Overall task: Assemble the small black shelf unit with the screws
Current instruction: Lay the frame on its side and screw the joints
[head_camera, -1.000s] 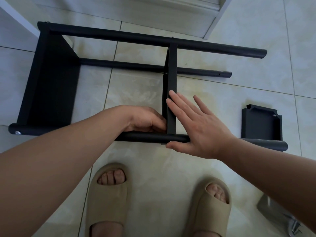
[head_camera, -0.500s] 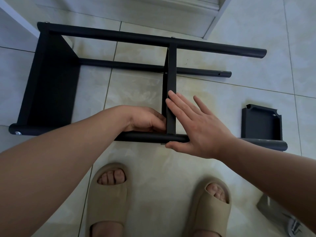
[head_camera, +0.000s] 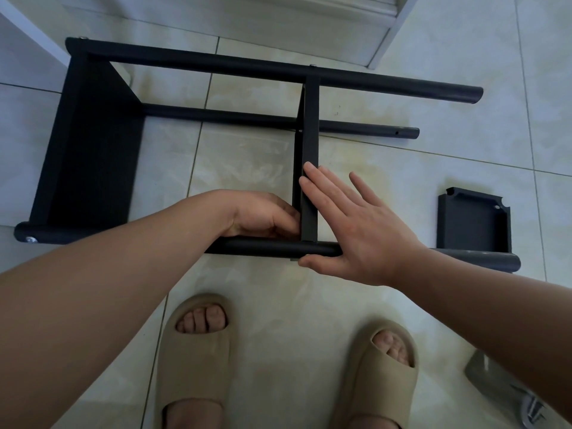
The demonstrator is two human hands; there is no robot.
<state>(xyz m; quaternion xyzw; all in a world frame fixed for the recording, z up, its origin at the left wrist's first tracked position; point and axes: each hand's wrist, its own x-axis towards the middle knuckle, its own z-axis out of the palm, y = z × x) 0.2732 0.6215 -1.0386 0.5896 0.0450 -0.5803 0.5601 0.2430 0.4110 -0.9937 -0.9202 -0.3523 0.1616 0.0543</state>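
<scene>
Left grip [head_camera: 263, 215] curls against the middle panel [head_camera: 310, 125], hold unclear; right grip [head_camera: 359, 230] presses flat-fingered on its other side.

The left hand [head_camera: 263, 216] curls in against the middle panel [head_camera: 310, 144], fingertips out of sight, so no clue if it's pinching anything. At 5 o'clock, a grey thing [head_camera: 483, 376] with blurry metal bits [head_camera: 534, 410] runs off the edge.

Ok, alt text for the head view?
A person's right hand lies flat against the middle panel of a black shelf frame on floor tiles; the left hand curls beside the panel's joint with the near tube. A loose black panel lies further right.
</scene>
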